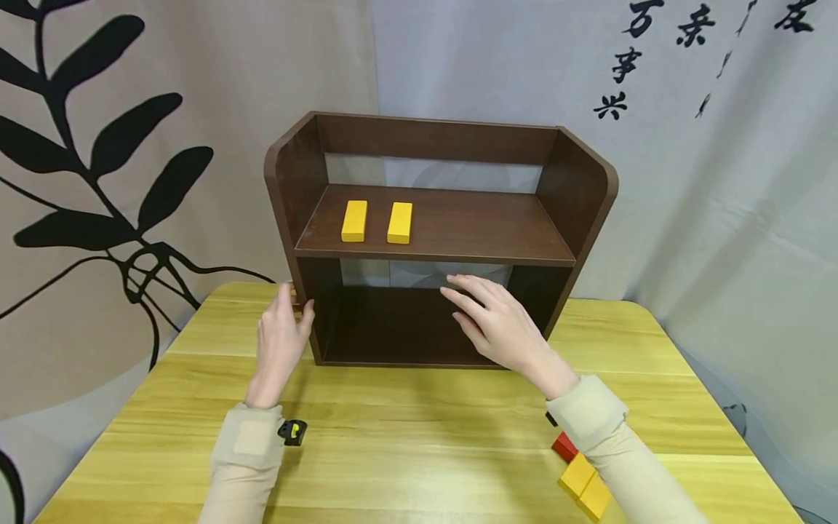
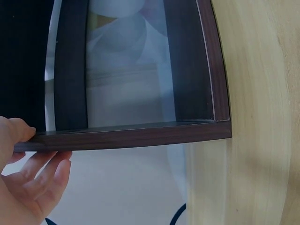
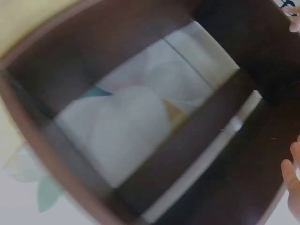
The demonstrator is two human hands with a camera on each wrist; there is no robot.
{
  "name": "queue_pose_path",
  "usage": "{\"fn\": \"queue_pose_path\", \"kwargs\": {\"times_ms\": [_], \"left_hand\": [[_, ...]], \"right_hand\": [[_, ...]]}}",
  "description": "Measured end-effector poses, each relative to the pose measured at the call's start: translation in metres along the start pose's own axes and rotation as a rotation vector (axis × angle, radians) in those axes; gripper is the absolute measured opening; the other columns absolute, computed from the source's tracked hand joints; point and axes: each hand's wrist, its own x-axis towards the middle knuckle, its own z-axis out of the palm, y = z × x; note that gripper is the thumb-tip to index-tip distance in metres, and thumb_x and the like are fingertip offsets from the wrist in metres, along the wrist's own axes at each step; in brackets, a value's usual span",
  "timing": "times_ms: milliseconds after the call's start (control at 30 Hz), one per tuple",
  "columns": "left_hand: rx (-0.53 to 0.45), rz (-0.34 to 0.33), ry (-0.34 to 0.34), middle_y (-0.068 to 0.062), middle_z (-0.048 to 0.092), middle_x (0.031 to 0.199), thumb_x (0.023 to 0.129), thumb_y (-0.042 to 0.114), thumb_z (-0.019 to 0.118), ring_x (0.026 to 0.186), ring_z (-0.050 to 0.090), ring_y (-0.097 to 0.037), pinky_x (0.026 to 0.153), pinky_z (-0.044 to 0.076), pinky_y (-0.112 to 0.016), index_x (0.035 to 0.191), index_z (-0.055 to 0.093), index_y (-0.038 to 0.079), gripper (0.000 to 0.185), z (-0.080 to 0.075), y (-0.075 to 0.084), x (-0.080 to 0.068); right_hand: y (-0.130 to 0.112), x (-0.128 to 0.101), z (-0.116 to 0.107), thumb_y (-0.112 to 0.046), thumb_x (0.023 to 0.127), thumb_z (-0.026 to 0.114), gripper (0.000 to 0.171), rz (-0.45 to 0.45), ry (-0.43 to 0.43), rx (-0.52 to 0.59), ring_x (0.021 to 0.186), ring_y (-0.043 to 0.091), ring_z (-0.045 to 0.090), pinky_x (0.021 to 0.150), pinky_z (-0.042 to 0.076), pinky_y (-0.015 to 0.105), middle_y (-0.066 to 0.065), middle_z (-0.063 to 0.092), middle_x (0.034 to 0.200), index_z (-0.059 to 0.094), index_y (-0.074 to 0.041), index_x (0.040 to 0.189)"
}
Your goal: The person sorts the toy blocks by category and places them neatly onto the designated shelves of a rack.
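A dark brown two-level shelf unit [image 1: 484, 225] stands on the yellow wooden table [image 1: 419, 437]. Two yellow blocks [image 1: 354, 220] [image 1: 400, 222] lie side by side on the left of its upper board. My left hand [image 1: 280, 342] is at the unit's left side panel [image 1: 288, 189], thumb on the front edge and straight fingers along the outside. The left wrist view shows that left hand [image 2: 33, 183] with its thumb against the panel's edge [image 2: 140, 136]. My right hand [image 1: 494, 320] hovers with straight fingers before the empty lower compartment. In the right wrist view its fingertips [image 3: 291, 183] show beside the shelf's inside [image 3: 225, 140].
A red block [image 1: 564, 446] and two yellow blocks [image 1: 585, 486] lie on the table by my right forearm, near the front right. A small black and yellow object [image 1: 292, 431] sits at my left wrist. Printed cloth hangs behind the table.
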Motion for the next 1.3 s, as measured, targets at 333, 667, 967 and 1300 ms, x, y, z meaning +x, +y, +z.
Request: {"fn": "queue_pose_path", "kwargs": {"times_ms": [333,667,967,1300], "left_hand": [[0.008,-0.012,-0.013,-0.027,0.064,0.091,0.089,0.007,0.063,0.069,0.064,-0.045,0.052,0.050,-0.049,0.108,0.050,-0.006,0.027,0.000,-0.001,0.001],[0.002,-0.005,-0.004,-0.027,0.064,0.091,0.088,0.007,0.063,0.069,0.064,-0.044,0.052,0.050,-0.049,0.107,0.050,-0.006,0.026,0.000,-0.001,0.001],[-0.008,0.001,0.001,-0.027,0.064,0.089,0.088,0.007,0.064,0.070,0.064,-0.045,0.053,0.049,-0.050,0.108,0.051,-0.005,0.027,0.000,-0.001,0.000],[-0.012,0.006,0.004,-0.027,0.063,0.089,0.088,0.006,0.064,0.070,0.064,-0.045,0.052,0.050,-0.050,0.108,0.050,-0.006,0.027,0.001,-0.001,0.000]], "right_hand": [[0.027,-0.073,-0.001,-0.006,0.082,0.070,0.040,0.207,-0.082,0.175,0.109,0.024,0.059,0.093,0.047,0.042,0.009,0.064,0.119,0.063,-0.009,0.121],[0.049,-0.140,-0.020,-0.010,0.087,0.067,0.034,0.467,-0.222,0.350,0.106,0.022,0.063,0.092,0.050,0.024,0.007,0.067,0.119,0.063,-0.008,0.121],[0.071,-0.190,-0.036,-0.015,0.092,0.061,0.034,0.700,-0.341,0.521,0.101,0.008,0.062,0.083,0.051,0.028,0.011,0.067,0.118,0.059,-0.012,0.126],[0.097,-0.239,-0.050,-0.013,0.094,0.057,0.042,0.803,-0.452,0.774,0.102,0.000,0.061,0.080,0.052,0.019,0.026,0.061,0.120,0.049,0.007,0.131]]}}
